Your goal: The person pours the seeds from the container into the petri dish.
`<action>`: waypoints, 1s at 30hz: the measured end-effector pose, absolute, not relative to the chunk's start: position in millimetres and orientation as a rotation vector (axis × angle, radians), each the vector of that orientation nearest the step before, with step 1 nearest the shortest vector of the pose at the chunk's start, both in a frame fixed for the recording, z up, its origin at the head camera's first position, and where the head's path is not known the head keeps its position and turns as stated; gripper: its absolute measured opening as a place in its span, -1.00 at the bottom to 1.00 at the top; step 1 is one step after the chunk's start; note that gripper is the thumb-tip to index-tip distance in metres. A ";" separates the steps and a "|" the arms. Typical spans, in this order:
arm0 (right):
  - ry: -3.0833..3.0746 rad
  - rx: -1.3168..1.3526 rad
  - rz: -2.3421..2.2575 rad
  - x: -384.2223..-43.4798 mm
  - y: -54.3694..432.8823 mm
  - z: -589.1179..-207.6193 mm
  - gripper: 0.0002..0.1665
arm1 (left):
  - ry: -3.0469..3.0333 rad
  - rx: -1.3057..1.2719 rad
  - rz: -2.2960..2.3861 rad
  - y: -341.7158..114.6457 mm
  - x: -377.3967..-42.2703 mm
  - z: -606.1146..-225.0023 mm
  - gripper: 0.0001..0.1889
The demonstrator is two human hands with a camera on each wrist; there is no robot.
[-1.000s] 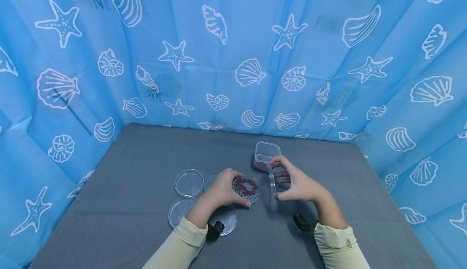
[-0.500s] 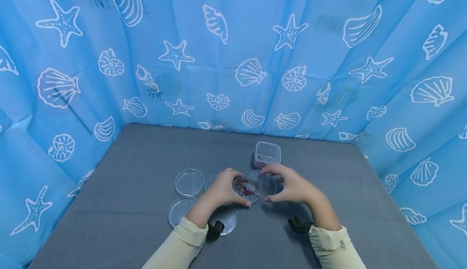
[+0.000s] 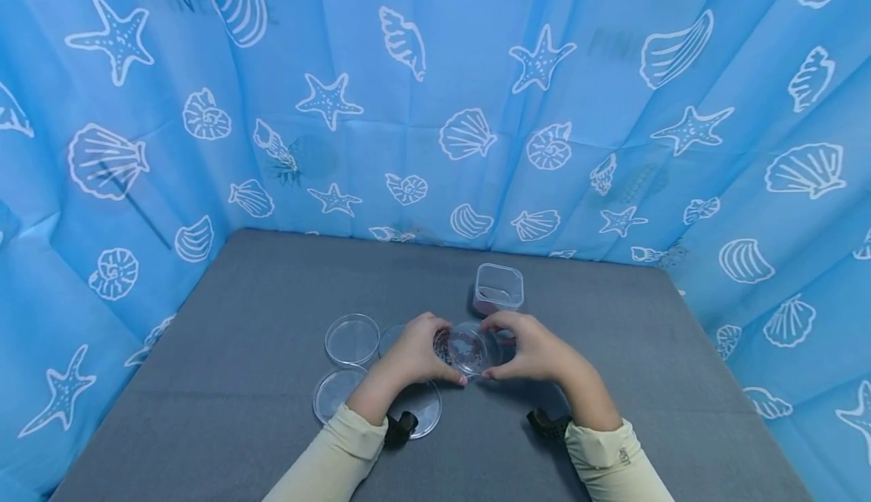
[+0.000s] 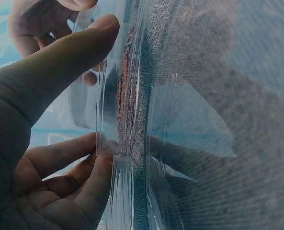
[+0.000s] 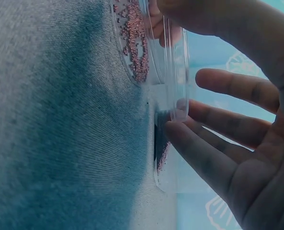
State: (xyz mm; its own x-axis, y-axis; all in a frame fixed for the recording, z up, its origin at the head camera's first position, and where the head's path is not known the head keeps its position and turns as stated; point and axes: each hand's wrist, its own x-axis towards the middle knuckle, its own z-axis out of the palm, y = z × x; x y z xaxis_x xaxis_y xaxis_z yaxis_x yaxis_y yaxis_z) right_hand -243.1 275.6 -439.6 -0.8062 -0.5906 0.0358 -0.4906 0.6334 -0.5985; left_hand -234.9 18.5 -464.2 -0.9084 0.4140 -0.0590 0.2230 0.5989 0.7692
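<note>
A clear petri dish point(image 3: 441, 348) with small dark red beads sits on the grey table, and my left hand point(image 3: 410, 354) grips its left side between thumb and fingers. My right hand point(image 3: 534, 347) pinches a clear round lid point(image 3: 485, 345) by the rim. This lid hangs over the right part of the dish, so beads show through it. In the right wrist view, the lid point(image 5: 178, 91) stands a little apart from the bead dish point(image 5: 134, 43). Beads point(image 4: 126, 91) show edge-on in the left wrist view.
Behind the right hand stands a clear square tub point(image 3: 499, 283) with reddish beads low inside. Left of the left hand lie clear dishes, one at the back point(image 3: 352, 341), one in front point(image 3: 332, 396), another point(image 3: 427, 413) partly under the wrist. A blue curtain point(image 3: 435, 109) hangs behind.
My right hand has moved left, turning the lid from upright to nearly flat over the bead dish. The left hand has stayed on the dish.
</note>
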 end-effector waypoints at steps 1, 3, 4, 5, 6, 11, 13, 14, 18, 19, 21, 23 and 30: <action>2.687 -0.898 -0.911 -242.9 275.0 -439.7 -0.20 | 2.595 0.526 1.203 18.4 -235.0 -464.6 -0.01; 2.679 -0.897 -0.920 -242.7 273.5 -439.6 -0.21 | 2.598 0.531 1.207 18.1 -235.3 -465.4 -0.01; 2.679 -0.900 -0.917 -242.7 272.8 -439.6 -0.21 | 2.599 0.533 1.209 18.0 -235.6 -465.7 -0.02; 2.679 -0.901 -0.916 -242.6 272.0 -439.4 -0.22 | 2.600 0.535 1.212 17.9 -235.9 -465.9 -0.02; 2.680 -0.904 -0.912 -242.6 271.1 -439.2 -0.22 | 2.601 0.537 1.215 17.8 -236.2 -466.0 -0.02; 2.686 -0.918 -0.889 -242.3 267.0 -437.8 -0.24 | 2.592 0.540 1.226 17.2 -237.2 -466.1 -0.01; 2.683 -0.925 -0.891 -242.1 266.2 -437.8 -0.24 | 2.590 0.538 1.228 17.1 -237.0 -465.9 -0.01; 2.681 -0.932 -0.893 -242.1 265.9 -438.0 -0.25 | 2.589 0.537 1.227 17.2 -236.8 -465.7 -0.01; 2.674 -0.961 -0.909 -242.5 265.1 -439.7 -0.28 | 2.600 0.545 1.216 17.6 -236.2 -465.6 -0.02; 2.671 -0.970 -0.914 -242.8 264.9 -440.5 -0.29 | 2.604 0.547 1.212 17.7 -236.2 -465.9 -0.03; 2.663 -0.977 -0.927 -243.0 264.2 -441.3 -0.30 | 2.607 0.554 1.208 17.8 -236.5 -466.7 -0.04; 2.655 -0.984 -0.944 -243.1 263.8 -442.3 -0.31 | 2.607 0.552 1.207 18.0 -236.9 -467.3 -0.02; 2.630 -1.012 -0.986 -242.2 262.4 -443.2 -0.37 | 2.591 0.535 1.218 19.3 -237.1 -465.8 0.13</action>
State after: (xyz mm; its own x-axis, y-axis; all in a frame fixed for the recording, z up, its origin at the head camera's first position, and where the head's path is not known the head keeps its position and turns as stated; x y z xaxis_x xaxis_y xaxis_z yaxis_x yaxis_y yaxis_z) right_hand -242.2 262.4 -443.2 -0.7594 -0.6449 0.0859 -0.5425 0.5549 -0.6307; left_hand -237.1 19.3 -465.8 -0.9072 0.4177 -0.0506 0.2276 0.5883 0.7759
